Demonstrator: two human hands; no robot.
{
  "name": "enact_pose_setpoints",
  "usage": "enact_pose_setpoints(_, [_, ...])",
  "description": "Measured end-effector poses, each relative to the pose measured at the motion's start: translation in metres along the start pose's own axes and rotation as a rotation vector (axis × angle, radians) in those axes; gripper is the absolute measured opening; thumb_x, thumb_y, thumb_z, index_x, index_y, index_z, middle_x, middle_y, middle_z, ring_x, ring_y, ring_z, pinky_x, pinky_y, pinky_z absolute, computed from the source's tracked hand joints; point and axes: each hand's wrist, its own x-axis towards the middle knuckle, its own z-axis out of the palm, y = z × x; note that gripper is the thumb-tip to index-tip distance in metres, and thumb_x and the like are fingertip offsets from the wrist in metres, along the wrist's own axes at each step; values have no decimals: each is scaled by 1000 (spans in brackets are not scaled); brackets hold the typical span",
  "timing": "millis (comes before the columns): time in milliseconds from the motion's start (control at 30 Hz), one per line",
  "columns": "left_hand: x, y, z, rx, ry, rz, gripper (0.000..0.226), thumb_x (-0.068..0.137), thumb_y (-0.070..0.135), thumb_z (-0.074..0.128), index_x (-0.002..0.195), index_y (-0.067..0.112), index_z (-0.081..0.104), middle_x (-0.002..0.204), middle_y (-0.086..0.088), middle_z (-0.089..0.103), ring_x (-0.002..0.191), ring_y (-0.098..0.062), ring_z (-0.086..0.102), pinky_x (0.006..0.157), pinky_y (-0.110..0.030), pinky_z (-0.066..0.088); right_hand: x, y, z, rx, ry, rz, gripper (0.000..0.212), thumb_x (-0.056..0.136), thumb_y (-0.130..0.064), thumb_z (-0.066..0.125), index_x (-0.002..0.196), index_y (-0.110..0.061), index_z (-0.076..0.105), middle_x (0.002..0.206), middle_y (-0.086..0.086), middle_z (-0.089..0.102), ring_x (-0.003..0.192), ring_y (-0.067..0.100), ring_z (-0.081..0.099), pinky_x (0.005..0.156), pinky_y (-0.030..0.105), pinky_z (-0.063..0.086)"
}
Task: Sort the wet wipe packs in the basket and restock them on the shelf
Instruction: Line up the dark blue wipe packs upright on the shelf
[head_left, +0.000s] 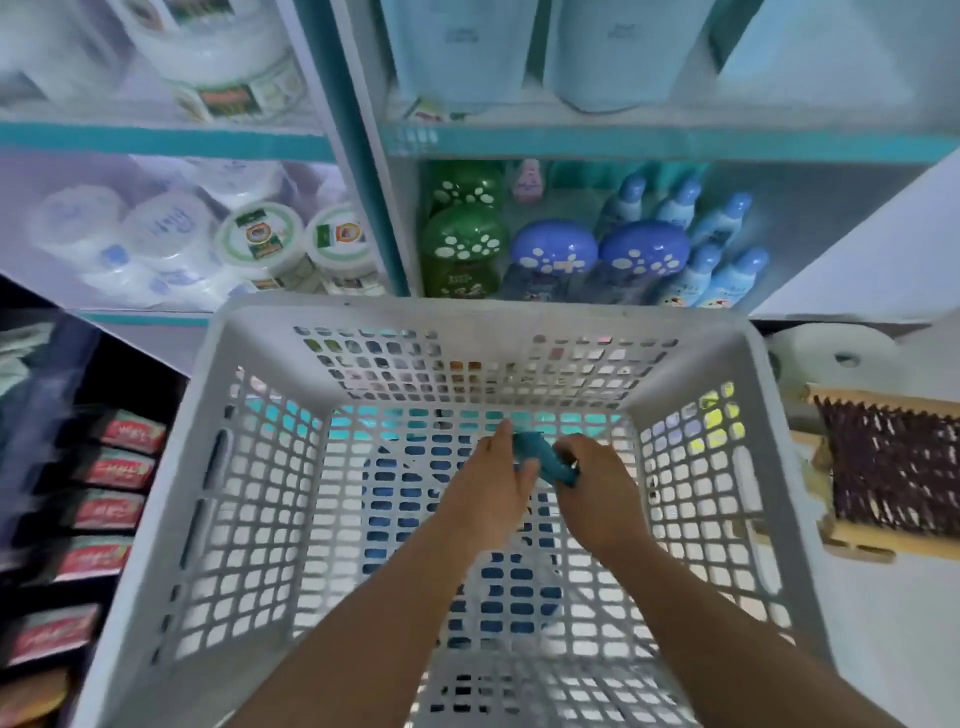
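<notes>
Both my hands are down inside the basket (249, 519), meeting over its floor. My left hand (491, 491) has its fingers fairly straight, lying along one side of a small teal thing (545, 460), thumb tucked toward it; my right hand (597, 488) curls round the other end and grips it. I take it for a wet wipe pack, or its crumpled wrapper (it is too small and blurred for me to be sure), and I judge I use two hands because it is soft and folds on itself. Whether my left hand truly pinches it or only steadies it, I cannot tell.

Apart from that item the basket looks emptied: through the grid floor I see only dark blue and pale patches from whatever lies beneath, so the sorting seems close to done. The near rim is cut off at 6 o'clock, and my forearms cover part of the floor.

Outward at 12 o'clock stands the shelf (649, 143), close against the far rim, which I reckon keeps restocking to a short lift. On its lower level sit green containers (462, 244) and blue containers (597, 249) with paw prints, and blue bottles (727, 260) toward 1 o'clock. At 11 o'clock are white tubs (260, 239), their labels unreadable. At 9 o'clock a row of red packs (114, 467) smears with motion blur. At 3 o'clock lies a brush (893, 462) with dark bristles, partly cut by the edge. The pale blue packs on the top level are cropped, so I cannot say what they are.
</notes>
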Motion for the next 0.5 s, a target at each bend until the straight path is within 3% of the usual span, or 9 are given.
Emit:
enact_pose_setpoints(100, [-37,12,-31,-177,92,-60,53,101,43,30,143,12,36,137,-15,47,121,-29,50,99,-36,39,-22,-30,-22,-12,68,-115,22,80,2,60,91,-16,63,87,-4,56,86,17,51,67,26,36])
enact_pose_setpoints(167, [-68,20,-52,-256,167,-59,43,102,40,29,108,9,59,107,-22,60,101,-35,57,85,-40,43,-35,-52,-39,5,128,-233,26,71,10,63,83,-13,64,85,0,59,83,21,52,69,30,41])
enact_pose_setpoints(233, [-105,29,-73,-312,233,-66,34,103,33,34,86,12,55,79,-14,54,77,-29,54,67,-35,38,-48,-77,-54,5,166,-405,30,59,12,62,73,-14,62,80,2,59,80,27,54,69,32,41])
enact_pose_setpoints(333, [-156,37,-102,-437,349,-142,15,97,25,50,109,18,56,91,1,52,81,-18,54,66,-28,43,-66,-120,-74,-5,196,-593,26,54,2,63,73,-16,62,84,1,59,82,25,52,73,30,36])
enact_pose_setpoints(400, [-185,33,-118,-518,494,-179,38,91,18,60,128,15,50,106,2,51,91,-14,53,75,-24,45,-79,-149,-82,-11,174,-659,31,55,2,71,78,-17,64,93,3,61,92,26,52,82,31,36])
enact_pose_setpoints(500, [-230,23,-144,-551,701,-197,57,85,11,67,137,16,43,118,-1,51,96,-13,51,71,-13,36,-101,-192,-88,-14,126,-752,40,57,-2,79,93,-13,68,109,8,62,110,25,47,97,37,33])
